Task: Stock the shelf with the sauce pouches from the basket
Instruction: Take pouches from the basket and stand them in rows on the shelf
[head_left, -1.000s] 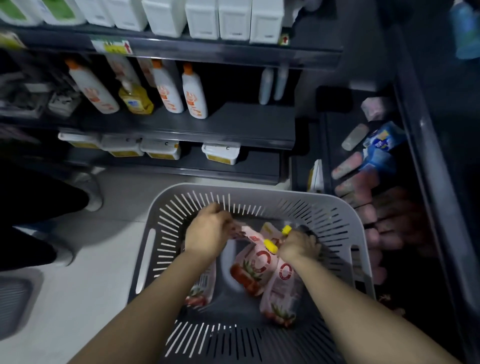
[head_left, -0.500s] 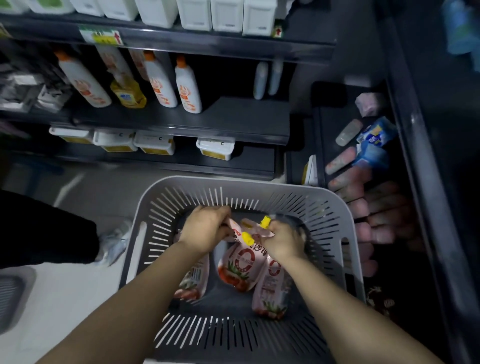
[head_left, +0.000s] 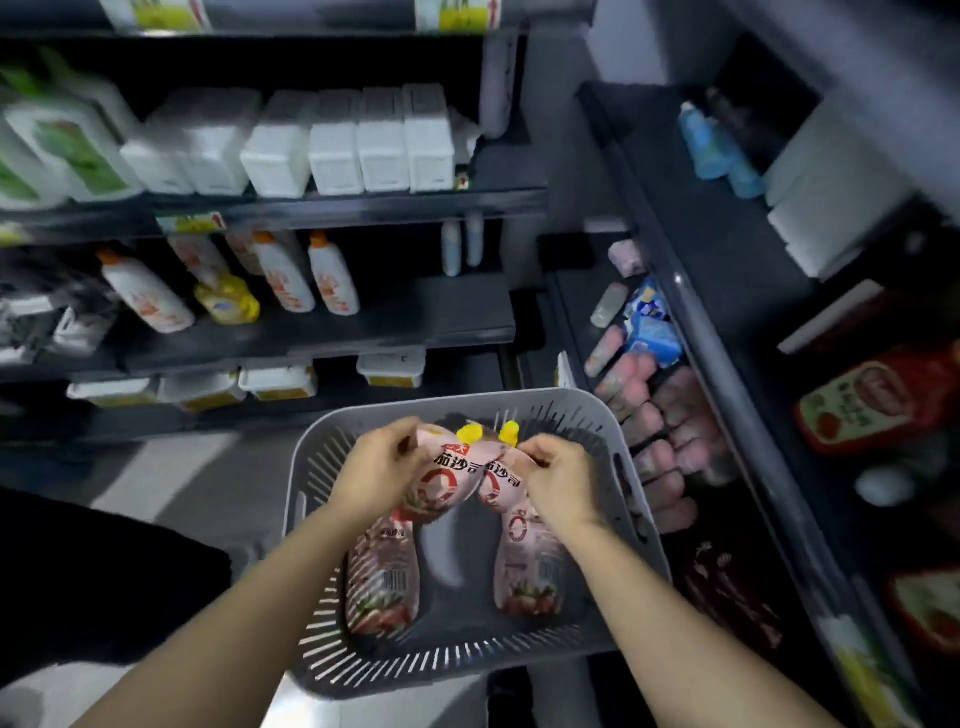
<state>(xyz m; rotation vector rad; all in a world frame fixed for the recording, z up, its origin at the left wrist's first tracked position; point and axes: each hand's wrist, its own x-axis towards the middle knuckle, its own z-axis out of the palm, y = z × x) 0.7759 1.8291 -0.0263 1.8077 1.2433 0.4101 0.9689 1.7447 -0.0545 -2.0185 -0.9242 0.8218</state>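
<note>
— What has changed since a moment ago?

— My view has lifted, so the basket (head_left: 631, 525) now sits lower in the frame and the shelves fill the upper part. I have also raised two sauce pouches out of the pile. My left hand (head_left: 376, 478) is closed on the top of the left pouch (head_left: 447, 480), and my right hand (head_left: 558, 480) is closed on the right pouch (head_left: 496, 486). Their yellow caps (head_left: 470, 432) point to the top of the frame.

— What does it mean for the work?

— I think the picking step is almost done; carrying them to the shelf comes next.

— And what stays in the basket?

— Two more pouches (head_left: 384, 582) lie flat on its bottom, one under each hand. At the right of the frame, a dark shelf (head_left: 722, 410) holds red sauce packs (head_left: 862, 400), probably the place for mine.
</note>
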